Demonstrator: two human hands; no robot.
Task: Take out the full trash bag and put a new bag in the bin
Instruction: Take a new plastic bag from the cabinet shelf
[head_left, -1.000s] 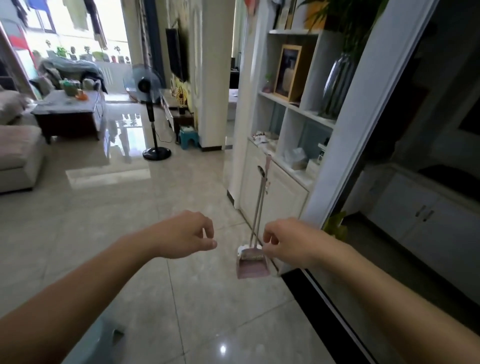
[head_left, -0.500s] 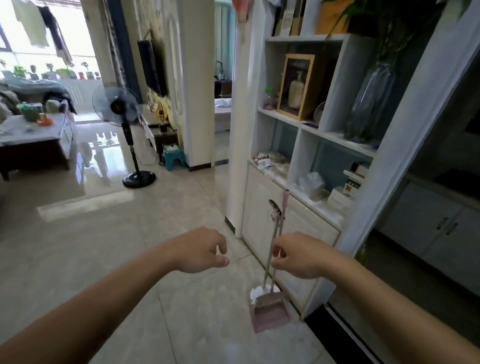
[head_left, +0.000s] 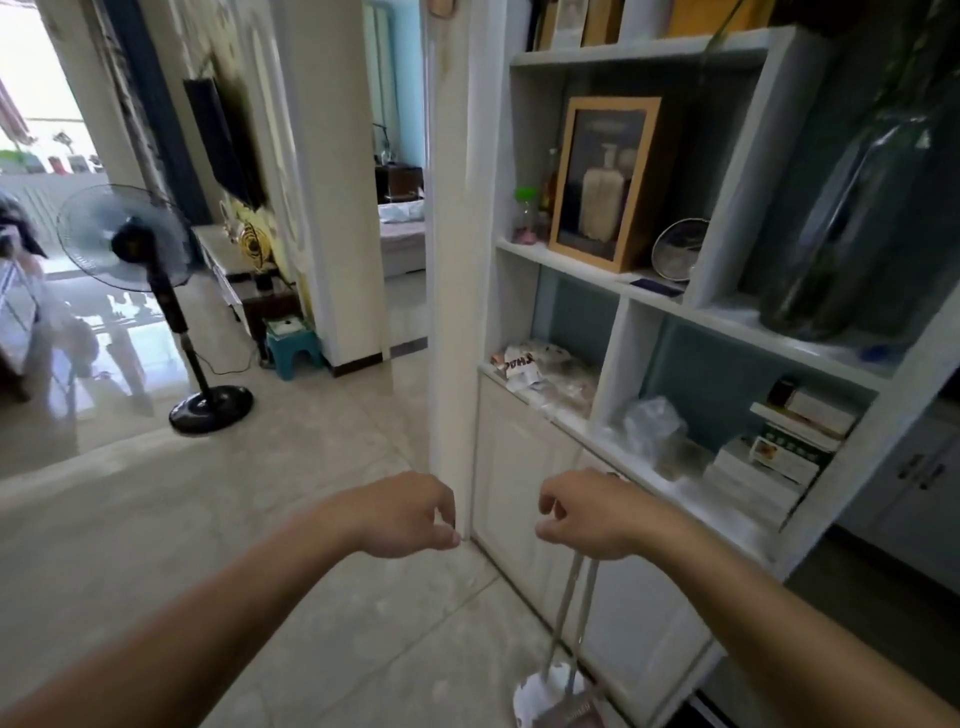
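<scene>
No trash bin and no full trash bag are in view. My left hand and my right hand are held out side by side in front of me, a short gap between them. Both have loosely curled fingers and hold nothing. They hover in front of the left end of a white shelf unit. A bundle of clear plastic lies on the lower open shelf, up and to the right of my right hand.
A broom and dustpan set leans against the cabinet doors below my right hand. A standing fan and a teal stool stand on the tiled floor to the left. A doorway opens behind the white pillar.
The view has moved forward and turned right, so the shelf unit is closer and larger. Both hands stay raised in front, still loosely curled and holding nothing.
</scene>
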